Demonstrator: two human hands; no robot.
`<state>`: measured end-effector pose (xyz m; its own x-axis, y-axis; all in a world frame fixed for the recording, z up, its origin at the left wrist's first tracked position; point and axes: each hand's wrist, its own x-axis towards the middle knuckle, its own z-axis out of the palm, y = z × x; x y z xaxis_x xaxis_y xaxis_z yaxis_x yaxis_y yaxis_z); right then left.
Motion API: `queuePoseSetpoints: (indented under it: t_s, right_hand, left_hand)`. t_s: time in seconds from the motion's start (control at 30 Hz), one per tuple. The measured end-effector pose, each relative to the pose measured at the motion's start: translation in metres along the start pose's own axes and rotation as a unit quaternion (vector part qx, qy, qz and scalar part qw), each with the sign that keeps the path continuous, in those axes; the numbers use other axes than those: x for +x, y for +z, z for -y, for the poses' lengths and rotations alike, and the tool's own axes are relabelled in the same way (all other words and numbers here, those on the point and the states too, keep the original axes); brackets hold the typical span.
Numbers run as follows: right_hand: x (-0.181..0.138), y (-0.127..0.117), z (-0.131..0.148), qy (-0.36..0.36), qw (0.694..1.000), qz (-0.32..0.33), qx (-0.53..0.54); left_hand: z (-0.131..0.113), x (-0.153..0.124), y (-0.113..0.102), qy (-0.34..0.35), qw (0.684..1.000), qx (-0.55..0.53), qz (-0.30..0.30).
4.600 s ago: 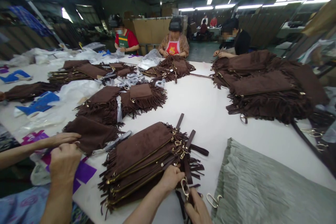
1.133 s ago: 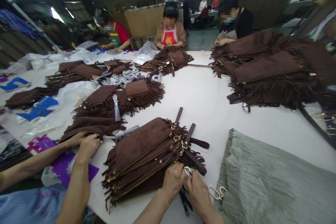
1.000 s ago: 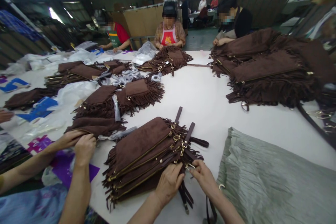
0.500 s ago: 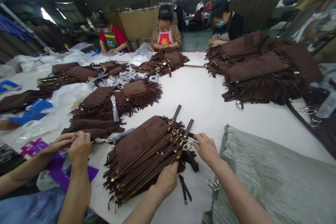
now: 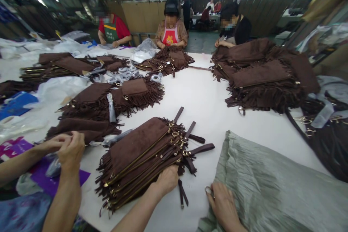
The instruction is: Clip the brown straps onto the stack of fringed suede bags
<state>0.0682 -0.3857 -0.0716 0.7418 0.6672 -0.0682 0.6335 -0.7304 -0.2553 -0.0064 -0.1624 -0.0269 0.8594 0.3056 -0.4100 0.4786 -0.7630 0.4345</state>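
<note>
A stack of brown suede fringed bags (image 5: 138, 152) with gold zippers lies on the white table (image 5: 206, 101) in front of me. My left hand (image 5: 166, 180) is closed on the stack's near corner, fingers curled over the lower bags. Brown straps (image 5: 199, 149) stick out to the right of the stack, and one hangs down beside my left hand. My right hand (image 5: 223, 206) rests at the near edge of a grey-green crinkled cloth (image 5: 272, 185), its fingers closed around a metal clasp (image 5: 208, 189).
A co-worker's two hands (image 5: 67, 146) work at a brown bag on the near left, over purple paper (image 5: 49, 181). More bag piles lie at the centre left (image 5: 114, 98), the far middle (image 5: 168, 59) and the right (image 5: 261, 79). Three people sit across the table. Plastic wrap and blue card are strewn on the left.
My right hand has left the straps on top of the stack and come back to the cloth's near edge, onto the clasp. One strap now lies stretched out to the right. My left hand stays put.
</note>
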Motion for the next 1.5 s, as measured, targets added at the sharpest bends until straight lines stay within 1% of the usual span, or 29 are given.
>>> queuePoseSetpoints:
  t_s: [0.1,0.17,0.2,0.27,0.33,0.4,0.43,0.47,0.53,0.57,0.63,0.73,0.8,0.9,1.0,1.07,1.13,1.17,1.23,1.33,1.4,1.5]
  right_hand:
    - [0.012,-0.009,0.014,0.013,0.994,0.087,0.063]
    - [0.019,-0.013,0.024,0.036,0.979,0.131,0.151]
    - [0.021,-0.014,0.028,0.049,0.968,0.139,0.205]
    - [0.027,-0.018,0.035,0.071,0.935,0.124,0.323]
    - [0.034,-0.022,0.043,0.088,0.886,0.12,0.438]
    - [0.042,-0.026,0.054,0.085,0.843,0.124,0.517]
    - [0.046,-0.027,0.06,0.075,0.833,0.121,0.535]
    - [0.049,-0.028,0.067,0.065,0.832,0.111,0.54]
    - [0.053,-0.026,0.082,0.044,0.841,0.085,0.533]
    - [0.053,-0.024,0.089,0.041,0.844,0.078,0.529]
    - [0.052,-0.018,0.099,0.047,0.841,0.074,0.535]
    - [0.047,-0.009,0.102,0.071,0.828,0.067,0.552]
    - [0.043,-0.005,0.101,0.085,0.828,0.062,0.551]
    - [0.037,0.001,0.1,0.071,0.85,0.041,0.52]
    - [0.034,0.006,0.1,0.014,0.879,-0.007,0.476]
    - [0.033,0.009,0.096,-0.03,0.902,-0.044,0.428]
    - [0.033,0.011,0.088,-0.065,0.923,-0.058,0.374]
    - [0.033,0.01,0.084,-0.078,0.931,-0.048,0.354]
    - [0.034,0.008,0.076,-0.093,0.936,0.003,0.338]
    - [0.033,0.001,0.074,-0.103,0.929,0.088,0.345]
    - [0.031,-0.002,0.078,-0.099,0.921,0.115,0.359]
    - [0.028,-0.003,0.085,-0.08,0.913,0.136,0.377]
  left_hand:
    - [-0.002,-0.002,-0.002,-0.016,1.0,-0.011,0.003]
    - [-0.002,-0.003,-0.003,-0.026,0.999,-0.021,0.006]
    - [-0.002,-0.003,-0.004,-0.029,0.999,-0.027,0.007]
    - [-0.002,-0.003,-0.006,-0.03,0.999,-0.039,0.006]
    - [-0.004,-0.003,-0.01,-0.026,0.998,-0.056,0.004]
    - [-0.007,-0.003,-0.015,-0.019,0.997,-0.075,0.008]
    - [-0.009,-0.003,-0.018,-0.016,0.996,-0.084,0.013]
    - [-0.011,-0.003,-0.02,-0.016,0.995,-0.092,0.018]
    - [-0.015,-0.002,-0.025,-0.025,0.994,-0.104,0.024]
    - [-0.017,-0.001,-0.026,-0.034,0.993,-0.108,0.024]
    - [-0.019,0.0,-0.026,-0.057,0.992,-0.109,0.022]
    - [-0.02,0.001,-0.022,-0.088,0.99,-0.108,0.02]
    - [-0.019,0.002,-0.018,-0.1,0.989,-0.109,0.02]
    - [-0.018,0.001,-0.015,-0.112,0.987,-0.115,0.026]
    - [-0.016,0.0,-0.015,-0.118,0.984,-0.128,0.034]
    - [-0.014,-0.001,-0.016,-0.115,0.983,-0.141,0.035]
    - [-0.013,-0.002,-0.016,-0.11,0.981,-0.159,0.035]
    - [-0.012,-0.002,-0.016,-0.107,0.979,-0.168,0.035]
    - [-0.011,-0.002,-0.016,-0.106,0.976,-0.187,0.036]
    - [-0.011,-0.004,-0.017,-0.106,0.971,-0.212,0.038]
    - [-0.012,-0.005,-0.018,-0.106,0.968,-0.224,0.038]
    - [-0.014,-0.007,-0.019,-0.109,0.966,-0.232,0.032]
